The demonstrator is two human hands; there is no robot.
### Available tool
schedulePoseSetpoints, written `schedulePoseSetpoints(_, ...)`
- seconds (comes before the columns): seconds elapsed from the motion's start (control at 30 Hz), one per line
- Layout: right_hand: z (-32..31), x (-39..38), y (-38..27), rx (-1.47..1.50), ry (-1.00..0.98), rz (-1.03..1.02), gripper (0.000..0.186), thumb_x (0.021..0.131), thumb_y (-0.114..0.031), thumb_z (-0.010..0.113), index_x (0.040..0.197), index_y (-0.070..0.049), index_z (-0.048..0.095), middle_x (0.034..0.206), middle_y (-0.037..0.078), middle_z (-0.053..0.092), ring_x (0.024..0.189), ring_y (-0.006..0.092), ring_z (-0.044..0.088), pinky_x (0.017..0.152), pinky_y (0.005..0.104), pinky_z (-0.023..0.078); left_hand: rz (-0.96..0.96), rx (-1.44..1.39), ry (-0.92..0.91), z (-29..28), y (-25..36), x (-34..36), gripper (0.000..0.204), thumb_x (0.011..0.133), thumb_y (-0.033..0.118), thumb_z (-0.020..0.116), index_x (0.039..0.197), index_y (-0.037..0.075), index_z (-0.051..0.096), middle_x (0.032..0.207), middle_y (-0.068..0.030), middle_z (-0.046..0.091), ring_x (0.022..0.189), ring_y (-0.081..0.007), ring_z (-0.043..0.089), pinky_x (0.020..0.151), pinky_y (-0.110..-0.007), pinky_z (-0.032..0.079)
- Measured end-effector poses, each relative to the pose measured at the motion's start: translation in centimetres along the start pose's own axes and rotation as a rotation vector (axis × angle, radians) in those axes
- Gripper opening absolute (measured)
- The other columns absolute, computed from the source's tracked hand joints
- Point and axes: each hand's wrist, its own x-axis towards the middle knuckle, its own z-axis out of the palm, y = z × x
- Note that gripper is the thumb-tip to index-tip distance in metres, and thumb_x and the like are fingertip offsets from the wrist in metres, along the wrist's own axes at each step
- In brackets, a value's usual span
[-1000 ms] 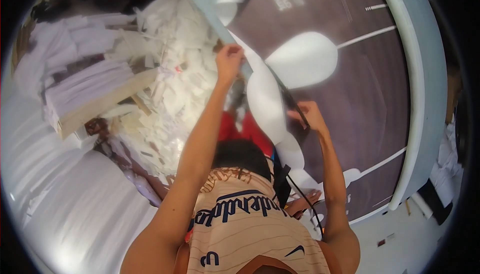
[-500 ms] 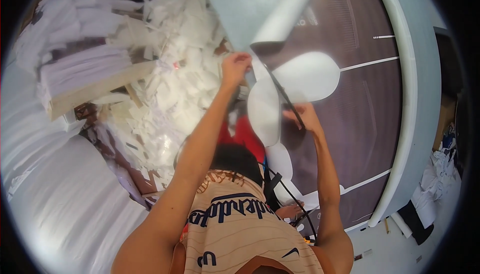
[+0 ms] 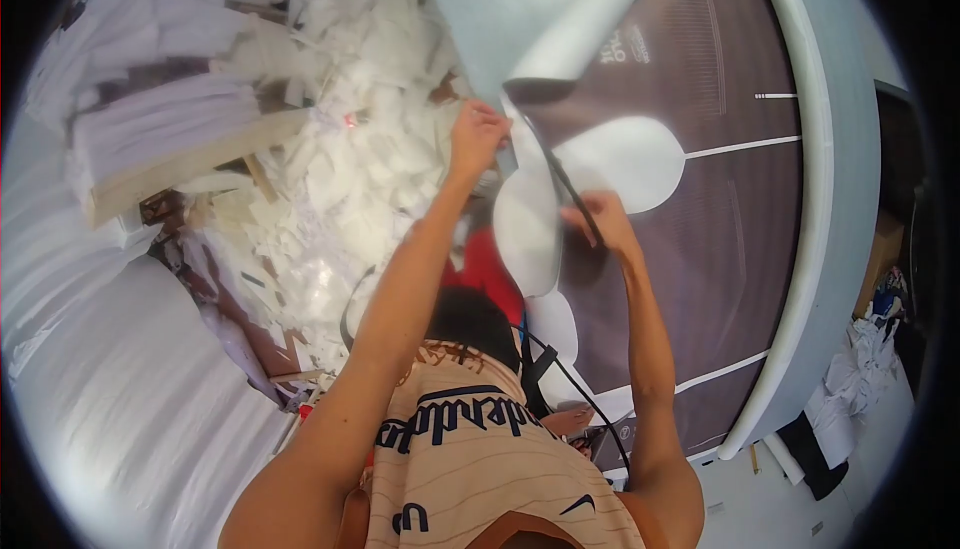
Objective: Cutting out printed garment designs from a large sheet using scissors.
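Note:
A large sheet printed dark brown [image 3: 690, 269] with white lines and pale rounded shapes spreads out at my right. My right hand [image 3: 605, 219] is closed on the lower end of a narrow dark strip [image 3: 563, 174], which slants up and left across a white oval [image 3: 630, 164]. At the strip's upper end my left hand [image 3: 480, 139] has its fingers pinched together by the sheet's left edge. Whatever lies between those fingertips is too small to make out. Another white oval [image 3: 527, 229] hangs at the edge between my arms.
Pale scraps [image 3: 340, 189] pile up on the left beside a wooden board [image 3: 200, 164]. A large white wrapped roll [image 3: 130, 379] lies lower left. The sheet's corner is folded back [image 3: 540, 24] at the top, and its right side curls into a roll [image 3: 815, 199]. Crumpled white material [image 3: 855, 379] lies far right.
My right hand has shifted slightly up and left with the dark strip. My left hand has moved slightly right, its fingers still pinched. The view has turned a little.

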Motion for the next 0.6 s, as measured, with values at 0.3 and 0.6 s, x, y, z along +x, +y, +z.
schedulePoseSetpoints(0.3, 0.8, 2.3, -2.8, -0.05, -0.025, 0.05, 0.028, 0.084, -0.027, 0.082, 0.077, -0.003, 0.067, 0.054, -0.002, 0.052, 0.041, 0.0071, 0.044, 0.038, 0.0237, 0.03, -0.011, -0.06, 0.003, -0.3, 0.0, 0.4, 0.035, 0.084, 0.001, 0.074, 0.107, 0.001, 0.048, 0.088, -0.0114, 0.067, 0.076, -0.0148, 0.067, 0.063, -0.027, 0.056)
schedulePoseSetpoints(0.6, 2.6, 5.4, -6.0, 0.032, 0.005, 0.028, 0.043, 0.08, -0.032, 0.087, 0.061, -0.007, 0.056, 0.051, -0.005, 0.044, 0.041, 0.0042, 0.042, 0.039, 0.0246, 0.029, -0.003, 0.029, -0.051, -1.2, 0.6, 1.4, 0.031, 0.087, 0.001, 0.074, 0.105, 0.004, 0.049, 0.093, -0.0091, 0.067, 0.079, -0.0129, 0.065, 0.066, -0.024, 0.053)
